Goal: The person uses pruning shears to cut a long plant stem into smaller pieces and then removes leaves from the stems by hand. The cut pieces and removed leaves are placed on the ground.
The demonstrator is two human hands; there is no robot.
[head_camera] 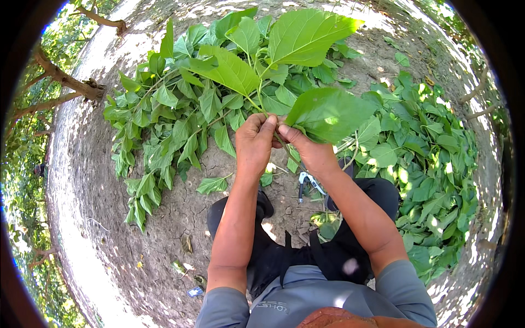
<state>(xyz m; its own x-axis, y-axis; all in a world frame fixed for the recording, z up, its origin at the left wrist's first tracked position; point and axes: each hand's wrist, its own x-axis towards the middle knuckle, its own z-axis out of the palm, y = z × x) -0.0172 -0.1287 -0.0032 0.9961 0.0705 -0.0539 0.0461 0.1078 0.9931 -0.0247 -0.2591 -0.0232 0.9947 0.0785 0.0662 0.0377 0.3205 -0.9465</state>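
Note:
My left hand and my right hand meet in front of me, both pinching the thin stem of a leafy green shoot. Three large toothed leaves and several smaller ones spread above my fingers. One broad leaf hangs over my right thumb. The lower end of the stem runs down past my right wrist. Below, a pair of pruning shears with a white and dark handle lies on the soil, partly hidden by my right forearm.
Cut leafy branches are heaped ahead and to the left. Another pile of leaves lies at the right, beside my knee. A loose leaf and a small blue packet rest on cracked soil. Tree branches reach in at the left.

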